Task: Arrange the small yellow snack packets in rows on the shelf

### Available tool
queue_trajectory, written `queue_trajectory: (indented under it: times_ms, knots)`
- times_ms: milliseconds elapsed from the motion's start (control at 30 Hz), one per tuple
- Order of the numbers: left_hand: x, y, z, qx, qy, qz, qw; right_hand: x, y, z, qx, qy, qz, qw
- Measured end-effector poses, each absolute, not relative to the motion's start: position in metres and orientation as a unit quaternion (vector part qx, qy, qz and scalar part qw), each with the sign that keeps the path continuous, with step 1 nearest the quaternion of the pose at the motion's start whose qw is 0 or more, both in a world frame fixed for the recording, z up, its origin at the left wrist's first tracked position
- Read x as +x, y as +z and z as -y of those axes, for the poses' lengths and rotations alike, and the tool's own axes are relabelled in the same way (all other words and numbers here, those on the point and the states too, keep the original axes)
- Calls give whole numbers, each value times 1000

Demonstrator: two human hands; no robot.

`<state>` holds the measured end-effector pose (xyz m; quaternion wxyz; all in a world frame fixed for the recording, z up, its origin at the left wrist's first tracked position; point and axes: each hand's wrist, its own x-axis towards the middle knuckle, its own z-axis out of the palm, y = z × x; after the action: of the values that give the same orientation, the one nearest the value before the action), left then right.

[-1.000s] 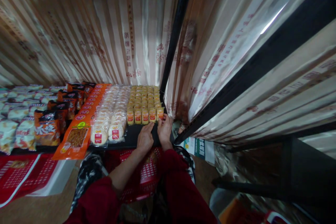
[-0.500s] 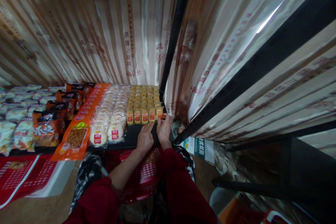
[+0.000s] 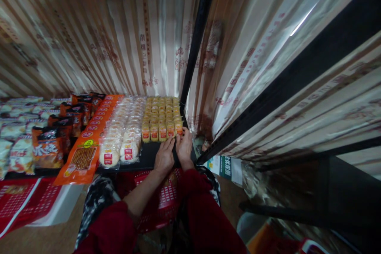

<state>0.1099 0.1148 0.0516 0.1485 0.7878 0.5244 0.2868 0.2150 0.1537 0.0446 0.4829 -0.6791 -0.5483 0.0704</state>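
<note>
Several small yellow packets with red labels (image 3: 162, 131) stand in tight rows at the right end of a black shelf (image 3: 149, 153). My right hand (image 3: 184, 145) has its fingers around the front packet at the right end (image 3: 178, 127). Beside it, my left hand (image 3: 164, 154) reaches up to the front edge of the same row, its fingertips touching near the neighbouring packet (image 3: 170, 130). Its fingers are close together, and I make out nothing held in them. Clear-wrapped white round cakes (image 3: 129, 149) lie in rows left of the yellow packets.
Orange flat packs (image 3: 83, 154), orange-black bags (image 3: 48, 149) and white bags (image 3: 22, 154) fill the shelf's left. Red baskets (image 3: 168, 196) stand below. A black post (image 3: 196, 39) rises behind the shelf's right corner, with printed curtains (image 3: 160, 27) around.
The view has shifted slightly, so the goods appear a little further left. Both hands remain at the front right packets, with only small finger movements.
</note>
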Motion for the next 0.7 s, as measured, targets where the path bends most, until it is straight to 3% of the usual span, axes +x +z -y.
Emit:
queue_trajectory:
  times_ms: [700]
  knots:
    - [111,52,-113,801,274,-519,118,212,52,-153,-697,104,545,455]
